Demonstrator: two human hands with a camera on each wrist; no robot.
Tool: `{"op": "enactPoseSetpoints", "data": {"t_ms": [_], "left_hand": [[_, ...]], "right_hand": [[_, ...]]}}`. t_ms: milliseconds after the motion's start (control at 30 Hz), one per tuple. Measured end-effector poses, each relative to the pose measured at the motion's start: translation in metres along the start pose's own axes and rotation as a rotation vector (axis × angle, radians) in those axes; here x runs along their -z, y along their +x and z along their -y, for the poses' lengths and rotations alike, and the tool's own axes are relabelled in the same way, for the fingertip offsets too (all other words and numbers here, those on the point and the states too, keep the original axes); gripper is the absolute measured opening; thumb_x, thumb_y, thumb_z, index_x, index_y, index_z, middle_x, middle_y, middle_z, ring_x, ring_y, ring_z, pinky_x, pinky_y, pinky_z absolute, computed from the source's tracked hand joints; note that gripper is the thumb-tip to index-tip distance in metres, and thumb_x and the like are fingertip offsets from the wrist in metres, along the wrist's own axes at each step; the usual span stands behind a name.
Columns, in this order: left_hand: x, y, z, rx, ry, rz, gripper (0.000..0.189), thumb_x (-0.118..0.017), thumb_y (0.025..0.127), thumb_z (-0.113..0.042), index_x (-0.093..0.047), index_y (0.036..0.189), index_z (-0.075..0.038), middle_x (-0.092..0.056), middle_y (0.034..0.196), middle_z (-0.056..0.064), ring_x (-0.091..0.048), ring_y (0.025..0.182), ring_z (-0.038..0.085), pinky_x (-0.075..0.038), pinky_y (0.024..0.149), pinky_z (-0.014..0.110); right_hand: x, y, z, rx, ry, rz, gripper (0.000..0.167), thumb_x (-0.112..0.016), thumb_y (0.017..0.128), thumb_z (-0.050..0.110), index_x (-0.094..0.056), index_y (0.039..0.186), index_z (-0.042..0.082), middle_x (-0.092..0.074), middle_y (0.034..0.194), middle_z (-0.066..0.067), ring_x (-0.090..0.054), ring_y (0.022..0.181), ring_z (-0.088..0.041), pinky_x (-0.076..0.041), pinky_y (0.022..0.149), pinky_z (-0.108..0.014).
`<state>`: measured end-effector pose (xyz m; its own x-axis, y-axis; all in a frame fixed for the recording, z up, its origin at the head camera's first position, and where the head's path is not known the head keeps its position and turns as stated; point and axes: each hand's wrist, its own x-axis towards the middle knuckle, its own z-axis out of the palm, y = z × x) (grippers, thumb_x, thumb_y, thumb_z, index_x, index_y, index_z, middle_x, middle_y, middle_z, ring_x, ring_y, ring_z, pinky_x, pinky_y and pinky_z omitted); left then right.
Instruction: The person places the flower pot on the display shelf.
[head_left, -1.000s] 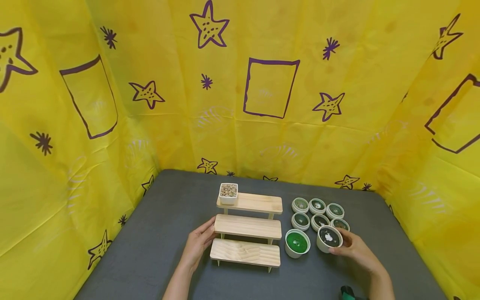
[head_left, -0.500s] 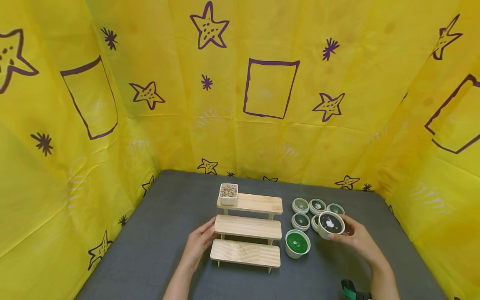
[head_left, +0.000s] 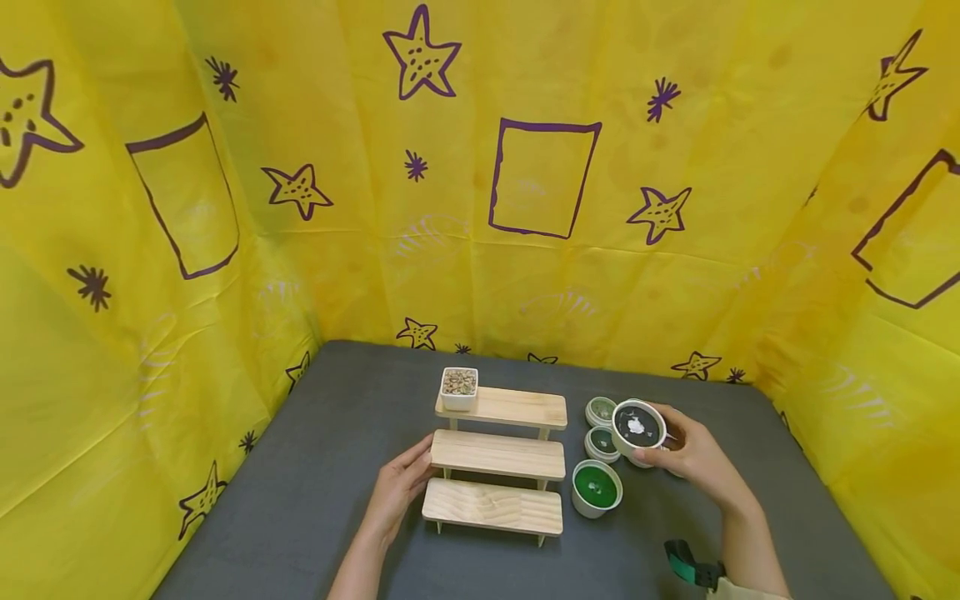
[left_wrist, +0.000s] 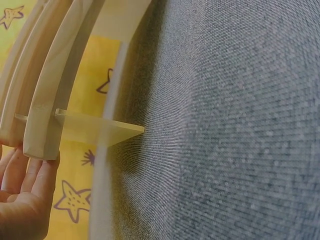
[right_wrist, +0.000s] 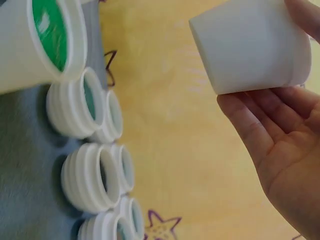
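My right hand (head_left: 693, 454) holds a white cup (head_left: 637, 432), dark inside with a white patch, raised over the small round tubs. In the right wrist view, the side of this raised cup (right_wrist: 252, 47) faces the camera, fingers along its underside and thumb over its upper side. My left hand (head_left: 397, 492) rests at the left end of the wooden three-step stand (head_left: 497, 454), by the middle board. In the left wrist view, the fingers (left_wrist: 42, 177) reach the board ends with little bend. A second cup (head_left: 596, 489), filled with green, stands right of the stand.
Several small white tubs (head_left: 602, 444) with greenish contents stand behind the green cup, partly hidden by the right hand and its cup. A square white pot of pebbles (head_left: 459, 388) sits on the top step's left end. Yellow cloth (head_left: 480, 292) encloses the grey table (head_left: 300, 517).
My right hand has lifted the dark-filled cup and carried it away from the body and slightly left, above the tubs. The left hand keeps its place at the stand.
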<state>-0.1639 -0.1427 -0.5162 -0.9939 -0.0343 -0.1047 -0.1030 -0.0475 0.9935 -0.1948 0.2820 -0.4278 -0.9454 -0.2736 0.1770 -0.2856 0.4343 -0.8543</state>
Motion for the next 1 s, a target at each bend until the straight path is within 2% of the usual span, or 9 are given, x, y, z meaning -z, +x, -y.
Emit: {"op": "enactPoseSetpoints", "data": {"t_ms": [167, 267, 633, 1000], "left_hand": [[-0.001, 0.0, 0.0, 0.005, -0.001, -0.008, 0.05, -0.055, 0.101, -0.026, -0.048, 0.146, -0.007, -0.058, 0.14, 0.021, -0.061, 0.123, 0.03, -0.045, 0.108, 0.051], [-0.001, 0.0, 0.0, 0.004, 0.0, -0.008, 0.05, -0.055, 0.101, -0.026, -0.048, 0.146, -0.007, -0.058, 0.139, 0.021, -0.061, 0.123, 0.03, -0.045, 0.108, 0.051], [-0.001, 0.0, 0.0, -0.003, 0.003, -0.003, 0.051, -0.055, 0.101, -0.027, -0.047, 0.146, -0.006, -0.058, 0.139, 0.022, -0.061, 0.123, 0.03, -0.047, 0.106, 0.049], [-0.001, -0.002, -0.002, -0.003, 0.008, 0.007, 0.051, -0.054, 0.101, -0.026, -0.046, 0.147, -0.005, -0.056, 0.14, 0.023, -0.062, 0.122, 0.029, -0.047, 0.106, 0.048]], "right_hand": [[-0.006, 0.008, 0.013, 0.044, -0.026, -0.006, 0.063, -0.079, 0.081, 0.01, -0.052, 0.137, 0.001, -0.061, 0.126, -0.016, -0.063, 0.099, 0.004, -0.053, 0.082, -0.017], [-0.011, 0.013, 0.019, 0.068, -0.026, -0.008, 0.064, -0.08, 0.08, 0.009, -0.052, 0.137, 0.001, -0.06, 0.129, -0.02, -0.062, 0.101, 0.006, -0.052, 0.085, -0.014], [-0.03, 0.028, 0.031, 0.108, 0.017, 0.019, 0.065, -0.081, 0.08, 0.01, -0.052, 0.138, 0.004, -0.06, 0.129, -0.017, -0.064, 0.099, 0.001, -0.055, 0.083, -0.02], [-0.049, 0.046, 0.036, 0.113, 0.018, 0.012, 0.063, -0.082, 0.08, 0.014, -0.055, 0.136, 0.005, -0.063, 0.127, -0.019, -0.063, 0.1, 0.003, -0.053, 0.086, -0.017]]}}
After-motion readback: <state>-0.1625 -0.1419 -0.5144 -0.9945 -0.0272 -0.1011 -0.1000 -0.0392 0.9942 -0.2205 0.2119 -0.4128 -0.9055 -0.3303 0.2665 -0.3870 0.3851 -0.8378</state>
